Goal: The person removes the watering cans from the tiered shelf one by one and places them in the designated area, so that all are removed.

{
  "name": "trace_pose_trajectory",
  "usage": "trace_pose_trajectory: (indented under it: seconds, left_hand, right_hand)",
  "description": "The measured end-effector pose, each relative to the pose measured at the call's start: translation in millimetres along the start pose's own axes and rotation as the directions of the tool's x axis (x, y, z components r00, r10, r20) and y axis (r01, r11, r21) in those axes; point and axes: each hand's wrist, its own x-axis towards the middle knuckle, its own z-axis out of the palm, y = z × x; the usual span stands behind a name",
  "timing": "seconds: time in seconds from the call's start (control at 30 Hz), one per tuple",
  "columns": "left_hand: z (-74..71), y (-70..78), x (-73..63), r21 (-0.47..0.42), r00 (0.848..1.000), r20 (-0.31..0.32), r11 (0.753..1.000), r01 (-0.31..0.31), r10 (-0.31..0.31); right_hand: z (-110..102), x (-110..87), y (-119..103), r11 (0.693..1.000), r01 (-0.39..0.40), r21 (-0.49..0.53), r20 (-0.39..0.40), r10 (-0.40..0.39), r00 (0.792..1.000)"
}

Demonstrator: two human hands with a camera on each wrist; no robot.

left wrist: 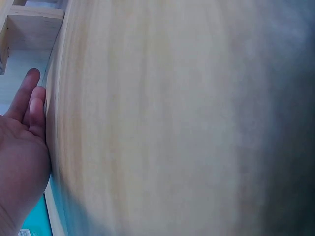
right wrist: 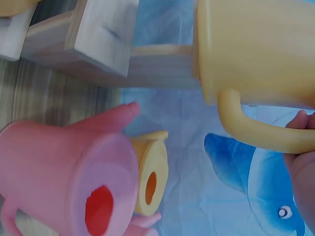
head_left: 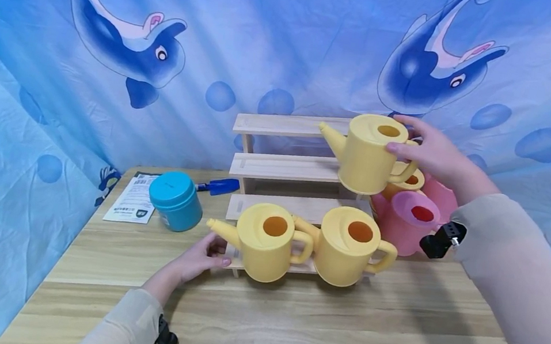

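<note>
My right hand [head_left: 430, 149] grips a yellow watering can [head_left: 368, 161] at its handle, which my fingers meet in the right wrist view. That can is held upright in front of the right part of the upper tiers, its spout pointing left. Two more yellow watering cans, one on the left [head_left: 265, 246] and one on the right [head_left: 343, 251], stand side by side on the lowest tier of a wooden step rack [head_left: 281, 167]. My left hand [head_left: 198, 258] is at the left end of that tier, thumb against its front corner, fingers loosely extended in the left wrist view.
Right of the rack stand a pink watering can [head_left: 407, 224], another yellow one [right wrist: 152, 177] behind it and further pink ones. On the left are a teal lidded tub [head_left: 177, 202], a blue toy shovel [head_left: 221, 186] and a printed sheet [head_left: 130, 205]. A dolphin-print curtain [head_left: 293, 40] hangs behind.
</note>
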Motion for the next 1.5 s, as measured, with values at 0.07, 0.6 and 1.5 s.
trace_pose_trajectory:
  seconds: [0.07,0.6,1.5]
  left_hand:
    - [0.0,-0.3,0.2,-0.001,1.000,0.003,1.000,0.004,-0.004]
    - [-0.3,0.7,-0.9,-0.008,1.000,0.013,1.000,-0.001,0.001]
    - [-0.8,-0.2,0.6,-0.006,1.000,0.011,1.000,0.012,-0.011]
  right_hand:
    - [-3.3,-3.0,3.2,1.000,-0.015,-0.004,-0.013,0.015,1.000]
    - [-27.5,-19.3,35.6,0.996,-0.093,-0.008,-0.186,0.090,0.978]
    - [-73.5,-83.4,128.4,0.972,-0.208,-0.105,-0.464,0.137,0.875]
